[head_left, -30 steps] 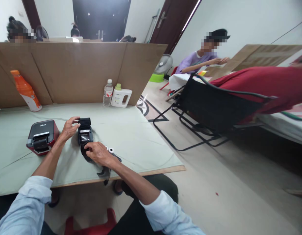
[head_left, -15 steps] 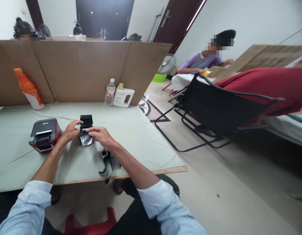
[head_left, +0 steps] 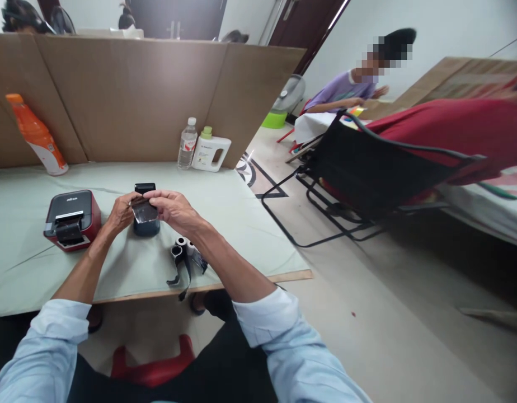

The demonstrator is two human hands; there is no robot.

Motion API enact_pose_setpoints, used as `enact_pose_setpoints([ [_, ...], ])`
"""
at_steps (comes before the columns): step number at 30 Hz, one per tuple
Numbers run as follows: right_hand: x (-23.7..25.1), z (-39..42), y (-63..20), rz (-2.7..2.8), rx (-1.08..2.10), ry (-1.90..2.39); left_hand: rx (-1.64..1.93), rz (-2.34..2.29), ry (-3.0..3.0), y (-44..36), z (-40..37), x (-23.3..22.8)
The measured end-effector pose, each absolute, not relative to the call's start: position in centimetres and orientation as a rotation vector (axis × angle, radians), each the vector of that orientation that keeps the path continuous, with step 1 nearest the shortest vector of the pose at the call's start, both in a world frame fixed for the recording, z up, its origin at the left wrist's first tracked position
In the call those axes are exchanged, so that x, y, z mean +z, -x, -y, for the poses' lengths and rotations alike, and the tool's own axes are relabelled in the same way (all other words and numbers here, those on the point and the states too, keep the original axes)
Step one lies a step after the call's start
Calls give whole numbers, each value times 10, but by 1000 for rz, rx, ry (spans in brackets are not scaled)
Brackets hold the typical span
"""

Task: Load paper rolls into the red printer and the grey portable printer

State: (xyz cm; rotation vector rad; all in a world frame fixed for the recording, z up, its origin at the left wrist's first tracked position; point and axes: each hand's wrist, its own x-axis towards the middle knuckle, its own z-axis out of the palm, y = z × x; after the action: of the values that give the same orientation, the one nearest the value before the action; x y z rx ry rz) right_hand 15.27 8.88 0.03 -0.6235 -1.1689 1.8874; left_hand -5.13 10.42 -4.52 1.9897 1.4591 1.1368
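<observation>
My left hand (head_left: 123,212) and my right hand (head_left: 173,211) are close together, fingertips pinching a strip of dark, shiny film (head_left: 144,213) stretched between them. Right beneath the film sits a small black device (head_left: 146,229), with its lid (head_left: 145,188) raised at the back; the film and my fingers hide its inside. Near my right forearm, small rolls with loose black ribbon (head_left: 177,253) lie close to the table's front edge. To the left of my left hand stands a red and black label printer (head_left: 73,221).
A cardboard partition (head_left: 149,101) lines the table's back. Before it stand an orange bottle (head_left: 38,134), a clear water bottle (head_left: 187,145) and a white jug (head_left: 211,151). A black folding chair (head_left: 380,162) is at right, with a person in purple (head_left: 346,92) beyond it.
Both hands have come together and lifted the film up from the black device, whose front now shows below it. More of the rolls shows by my right forearm. The camera view has tilted slightly.
</observation>
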Motion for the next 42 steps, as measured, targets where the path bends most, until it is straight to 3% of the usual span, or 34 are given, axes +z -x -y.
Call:
enact_pose_setpoints([
  [6,-1,-63,-174,1252,1901,584,1119,-1491,-2034,46,-71,-32],
  [11,-10,-44,-207,1684,1827,651,982,-1386,-2102,43,-30,-49],
  [16,-25,-59,-243,1984,1084,972,814,-1269,-2371,46,3,-71],
  [19,-29,-69,-263,2090,869,1092,609,-1265,-2479,51,17,-74],
  [24,-37,-71,-286,2258,960,1122,406,-1273,-2488,59,25,-53],
  [29,-51,-63,-286,2374,1041,1137,562,-1355,-2409,27,10,-32],
  [35,-54,-52,-284,2374,830,1335,484,-1524,-2321,-41,-11,-43],
  [42,-59,-50,-292,2265,963,1309,483,-1412,-2195,-44,-20,-41],
])
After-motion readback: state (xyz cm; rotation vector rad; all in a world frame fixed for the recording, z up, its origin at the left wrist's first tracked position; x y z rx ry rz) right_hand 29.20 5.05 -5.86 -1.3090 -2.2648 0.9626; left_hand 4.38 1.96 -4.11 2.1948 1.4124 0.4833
